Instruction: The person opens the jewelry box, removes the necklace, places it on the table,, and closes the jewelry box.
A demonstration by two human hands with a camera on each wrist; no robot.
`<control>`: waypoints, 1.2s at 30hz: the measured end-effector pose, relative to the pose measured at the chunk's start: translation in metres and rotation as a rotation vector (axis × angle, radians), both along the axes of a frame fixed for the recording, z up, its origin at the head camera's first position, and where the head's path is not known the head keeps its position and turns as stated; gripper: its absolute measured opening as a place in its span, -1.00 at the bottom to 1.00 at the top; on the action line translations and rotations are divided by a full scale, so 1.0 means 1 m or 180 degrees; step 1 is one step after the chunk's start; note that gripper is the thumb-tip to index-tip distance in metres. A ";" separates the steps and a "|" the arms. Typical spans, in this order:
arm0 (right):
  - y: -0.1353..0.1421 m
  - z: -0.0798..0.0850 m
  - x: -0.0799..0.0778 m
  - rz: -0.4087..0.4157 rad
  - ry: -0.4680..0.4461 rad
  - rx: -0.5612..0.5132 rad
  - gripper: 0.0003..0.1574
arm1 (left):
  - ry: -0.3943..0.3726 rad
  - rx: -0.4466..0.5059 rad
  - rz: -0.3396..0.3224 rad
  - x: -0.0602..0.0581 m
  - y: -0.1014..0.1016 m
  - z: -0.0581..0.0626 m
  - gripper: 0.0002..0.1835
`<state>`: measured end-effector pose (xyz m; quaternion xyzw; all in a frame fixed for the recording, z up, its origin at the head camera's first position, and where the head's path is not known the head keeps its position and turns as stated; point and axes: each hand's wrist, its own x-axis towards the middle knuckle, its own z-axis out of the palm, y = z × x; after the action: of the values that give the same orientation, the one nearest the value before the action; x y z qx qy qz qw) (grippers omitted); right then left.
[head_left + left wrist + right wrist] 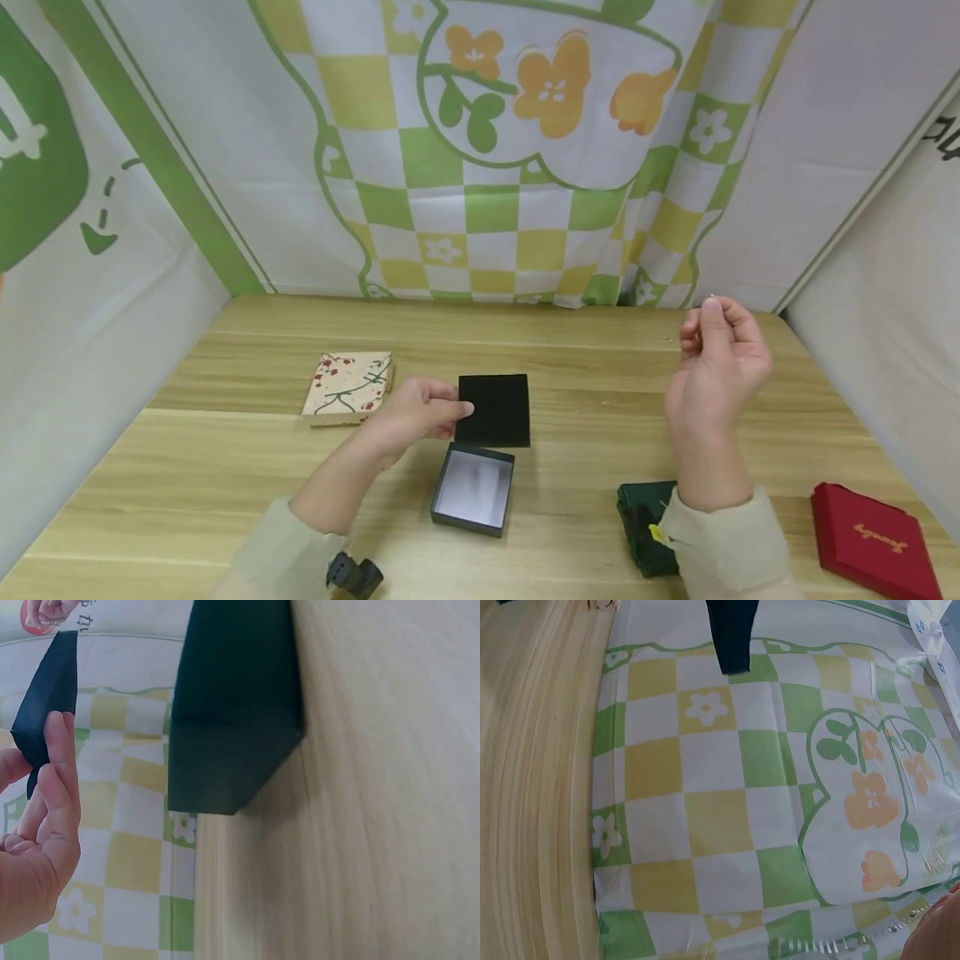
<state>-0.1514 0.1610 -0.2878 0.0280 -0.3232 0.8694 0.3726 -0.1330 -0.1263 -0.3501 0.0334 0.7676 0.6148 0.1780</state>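
My left hand [423,412] pinches a square black foam pad [495,412] by its left edge, thumb on top. Just below the pad on the table sits a small open dark box [471,490] with a white inside. In the left wrist view the pad [51,694] is tilted, with the dark box [232,697] beside it. My right hand [716,375] is raised at the right, thumb and fingertips pinched together. From its fingers a thin, glittering chain [885,930] runs out in the right wrist view; in the head view only faint glints show.
A cream box with a floral branch print [348,387] lies left of my left hand. Near my right forearm are a dark green box [645,533], partly hidden by the sleeve, and a red box with gold lettering [873,537]. A checked curtain [495,208] hangs behind the table.
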 end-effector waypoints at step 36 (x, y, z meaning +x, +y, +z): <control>0.036 0.013 -0.087 0.0708 -0.1712 0.2641 -0.97 | 0.0094 -0.0140 0.0033 0.006 -0.027 0.005 -0.68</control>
<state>-0.2388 0.1968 -0.2745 -0.0169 -0.7210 0.6786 0.1388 -0.1266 -0.1531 -0.3454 0.0346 0.7837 0.5981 0.1641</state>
